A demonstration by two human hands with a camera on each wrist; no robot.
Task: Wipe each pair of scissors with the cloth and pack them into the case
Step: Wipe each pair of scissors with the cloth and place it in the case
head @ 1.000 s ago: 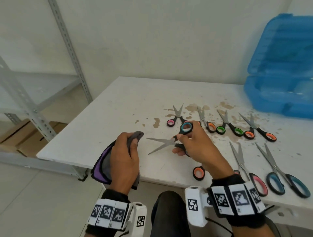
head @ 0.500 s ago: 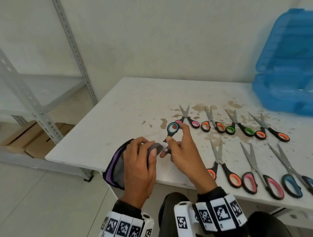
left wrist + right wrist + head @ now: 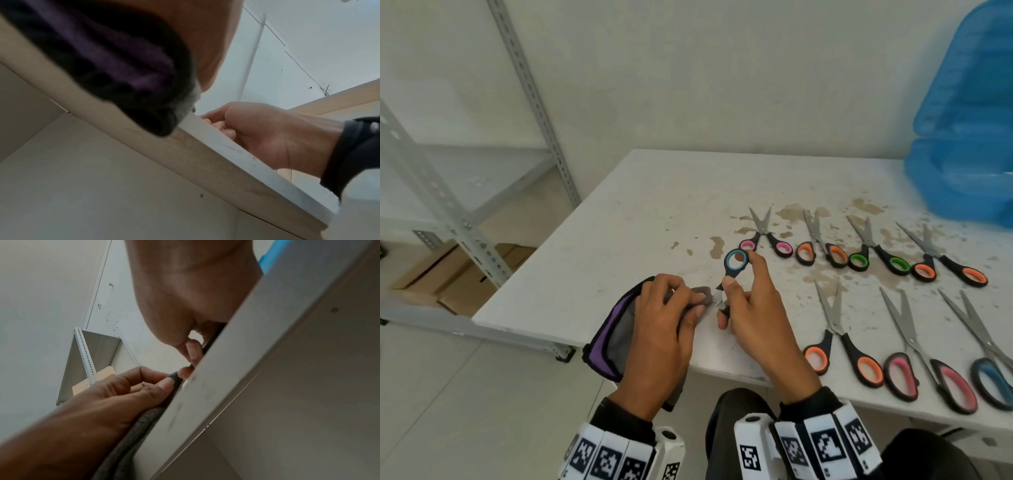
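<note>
Mostly hidden, the blades of the black scissors with teal-lined handles [image 3: 735,265] sit inside the folded grey-and-purple cloth [image 3: 619,329], pinched by the left hand [image 3: 664,329] at the white table's [image 3: 619,219] near edge; the right hand [image 3: 751,308] grips the handles. The open blue plastic case [image 3: 962,144] is cut off at far right.

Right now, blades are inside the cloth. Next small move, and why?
Probably draw the blue-handled scissors back out through the cloth to wipe the blades. The left hand pinches the grey fold around them, the right hand grips the handles, and only a sliver of metal shows. Packing into the blue case comes later.
</note>
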